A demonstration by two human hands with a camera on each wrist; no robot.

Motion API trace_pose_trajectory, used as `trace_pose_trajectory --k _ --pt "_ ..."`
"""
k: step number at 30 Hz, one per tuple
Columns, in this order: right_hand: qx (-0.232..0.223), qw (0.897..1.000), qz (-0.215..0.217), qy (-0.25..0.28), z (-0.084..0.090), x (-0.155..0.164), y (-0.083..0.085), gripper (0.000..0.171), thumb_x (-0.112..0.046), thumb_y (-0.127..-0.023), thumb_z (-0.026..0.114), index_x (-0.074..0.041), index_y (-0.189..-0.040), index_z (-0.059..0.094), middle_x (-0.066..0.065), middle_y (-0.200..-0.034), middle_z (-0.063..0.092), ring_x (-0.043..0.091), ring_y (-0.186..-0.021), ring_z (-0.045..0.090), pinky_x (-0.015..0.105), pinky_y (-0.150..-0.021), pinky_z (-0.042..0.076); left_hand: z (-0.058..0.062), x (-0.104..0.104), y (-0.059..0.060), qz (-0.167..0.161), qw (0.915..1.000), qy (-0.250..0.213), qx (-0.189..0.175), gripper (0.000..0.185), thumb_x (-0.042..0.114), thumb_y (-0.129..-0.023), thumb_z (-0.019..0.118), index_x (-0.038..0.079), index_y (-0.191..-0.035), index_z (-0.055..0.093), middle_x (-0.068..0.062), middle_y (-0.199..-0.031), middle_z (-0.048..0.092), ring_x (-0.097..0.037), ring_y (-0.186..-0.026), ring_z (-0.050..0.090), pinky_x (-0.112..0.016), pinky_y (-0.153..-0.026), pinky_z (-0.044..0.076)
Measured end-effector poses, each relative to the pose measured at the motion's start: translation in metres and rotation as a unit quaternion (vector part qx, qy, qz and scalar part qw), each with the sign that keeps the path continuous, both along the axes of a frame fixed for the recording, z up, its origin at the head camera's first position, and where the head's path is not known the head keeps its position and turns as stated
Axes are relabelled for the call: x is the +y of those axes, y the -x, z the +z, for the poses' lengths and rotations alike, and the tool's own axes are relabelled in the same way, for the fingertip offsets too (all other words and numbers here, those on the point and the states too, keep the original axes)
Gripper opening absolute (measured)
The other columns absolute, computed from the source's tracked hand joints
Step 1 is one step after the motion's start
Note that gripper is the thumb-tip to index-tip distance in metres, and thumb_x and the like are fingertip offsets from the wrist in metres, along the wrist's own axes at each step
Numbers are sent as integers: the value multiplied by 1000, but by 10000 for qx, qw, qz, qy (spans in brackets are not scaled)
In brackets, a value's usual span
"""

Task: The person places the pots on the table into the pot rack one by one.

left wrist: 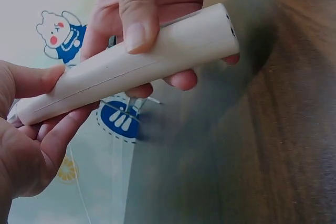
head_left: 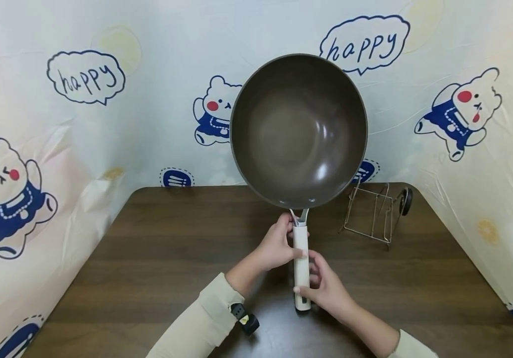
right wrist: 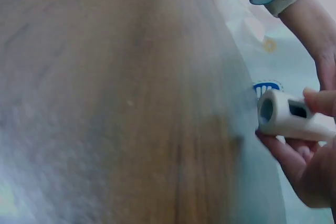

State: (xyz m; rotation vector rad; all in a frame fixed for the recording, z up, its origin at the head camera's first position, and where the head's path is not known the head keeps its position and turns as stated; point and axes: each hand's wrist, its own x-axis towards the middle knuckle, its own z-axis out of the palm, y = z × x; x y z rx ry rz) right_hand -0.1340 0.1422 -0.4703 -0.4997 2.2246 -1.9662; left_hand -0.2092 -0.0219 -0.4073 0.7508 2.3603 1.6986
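A deep round wok (head_left: 298, 129) with a brown-grey inside is held up, its open side facing the head camera. Its off-white handle (head_left: 301, 263) points downward toward me. My left hand (head_left: 278, 246) grips the handle's upper part near the metal bracket (head_left: 300, 218). Lower down, my right hand (head_left: 328, 286) pinches the handle near its end, thumb on the front. In the left wrist view both thumbs press on the pale handle (left wrist: 157, 51), with fingers beneath it. The right wrist view shows the handle's hollow end (right wrist: 278, 111) with a slot in its side.
A wire rack (head_left: 370, 214) with a black round part (head_left: 406, 201) stands at the back right of the dark wooden table (head_left: 171, 248). Behind and beside the table hangs a pale cloth (head_left: 157, 99) printed with bears. A black wrist camera (head_left: 246, 319) sits on the left sleeve.
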Motion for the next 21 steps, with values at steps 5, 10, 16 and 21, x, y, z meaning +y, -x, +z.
trace_pose_trajectory --k 5,10,16,21 --pt "371 9868 -1184 -1044 10 -6 -2 70 2 -71 84 0 -131 49 11 -97 64 17 -76 65 27 -66 53 5 5 3 132 9997 204 34 67 -8 -72 79 1 -125 39 -14 -115 67 -24 -107 63 -46 -92 49" --pt "406 9766 -1638 -1331 14 -13 -5 64 4 -69 84 -3 -126 55 6 -93 65 16 -77 65 27 -64 53 5 6 4 60 9994 267 205 68 -6 -73 80 2 -126 39 -12 -117 66 -24 -108 63 -46 -92 50" --pt "349 9860 -1482 -681 11 -17 -9 63 13 -70 80 -3 -126 53 16 -106 66 25 -88 67 31 -73 56 4 0 6 -504 9983 -294 -44 62 -9 -76 77 1 -125 41 -15 -116 65 -23 -104 63 -45 -93 50" --pt "359 9920 -1185 -244 8 -14 -11 63 12 -71 79 1 -126 50 24 -117 63 33 -100 65 35 -83 55 2 -4 11 -983 9868 -911 -911 54 -11 -80 71 -6 -129 47 -23 -119 64 -19 -98 64 -34 -84 53"
